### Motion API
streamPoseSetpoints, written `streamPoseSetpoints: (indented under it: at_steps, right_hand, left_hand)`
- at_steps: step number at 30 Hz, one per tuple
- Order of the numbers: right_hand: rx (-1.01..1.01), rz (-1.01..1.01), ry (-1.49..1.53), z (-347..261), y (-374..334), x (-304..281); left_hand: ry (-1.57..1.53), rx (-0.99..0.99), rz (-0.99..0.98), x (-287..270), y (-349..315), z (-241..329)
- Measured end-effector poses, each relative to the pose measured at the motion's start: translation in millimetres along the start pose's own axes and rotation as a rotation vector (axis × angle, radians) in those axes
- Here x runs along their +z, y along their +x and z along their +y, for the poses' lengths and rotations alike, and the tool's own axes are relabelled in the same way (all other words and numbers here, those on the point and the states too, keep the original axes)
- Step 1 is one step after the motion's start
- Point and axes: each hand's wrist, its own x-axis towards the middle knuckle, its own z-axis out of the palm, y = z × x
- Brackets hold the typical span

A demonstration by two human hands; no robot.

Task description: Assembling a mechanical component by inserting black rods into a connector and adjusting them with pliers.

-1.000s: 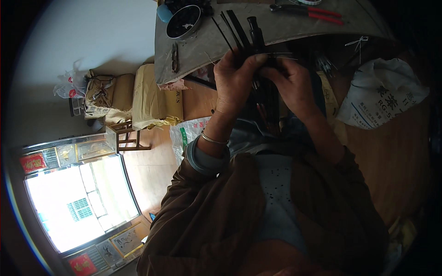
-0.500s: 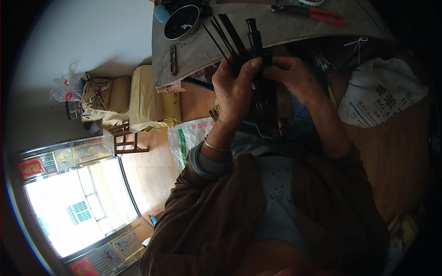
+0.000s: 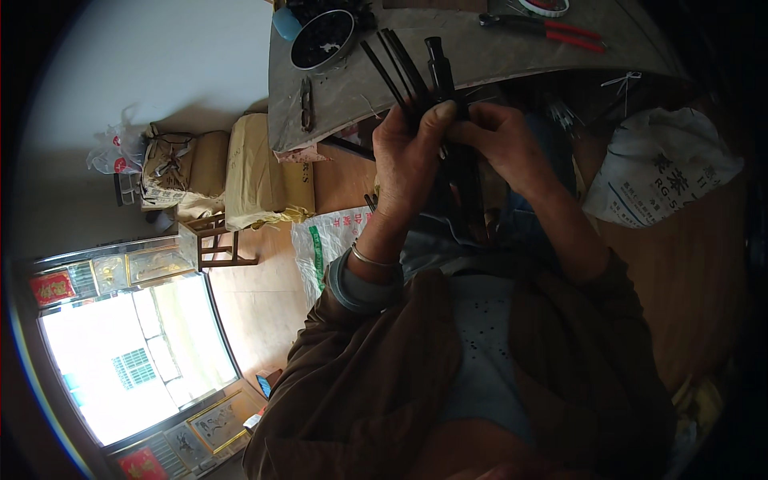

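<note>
Below the table's near edge, my left hand (image 3: 404, 156) is closed round a bundle of thin black strips (image 3: 390, 70), whose ends fan out above the fingers. A thicker black rod with a stepped, knobbed end (image 3: 439, 64) sticks up beside them, next to my left thumb. My right hand (image 3: 502, 142) is closed in a pinch against the bundle, close to the left thumb; what its fingertips hold is hidden. Under both hands the dark lower part of the bundle (image 3: 464, 188) hangs down over my lap.
On the grey table (image 3: 480, 60) are a bowl of small black pieces (image 3: 340, 28), small snips (image 3: 306, 104) and red-handled pliers (image 3: 572, 34). A white sack (image 3: 664, 168) stands to the right. Cartons (image 3: 256, 168), a wooden stool (image 3: 216, 244) and a plastic bag (image 3: 320, 240) are at left.
The strips' upper ends have drawn closer together and shifted slightly. My right fingers have moved a little left, nearer the left thumb. The whole view has shifted slightly.
</note>
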Motion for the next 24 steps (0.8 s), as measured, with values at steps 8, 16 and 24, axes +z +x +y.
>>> streamPoseSetpoints:
  at_steps: [8,16,24]
  right_hand:
    - [-0.325,0.143,-0.232,1,-10,15]
    - [-0.427,0.169,-0.437,4,-16,15]
    - [-0.633,0.386,-0.463,-2,-16,19]
  left_hand:
    - [-0.105,-0.043,0.001,-5,4,-5]
    - [-0.175,-0.121,0.010,-11,5,-4]
    - [-0.124,-0.070,0.046,-4,3,-4]
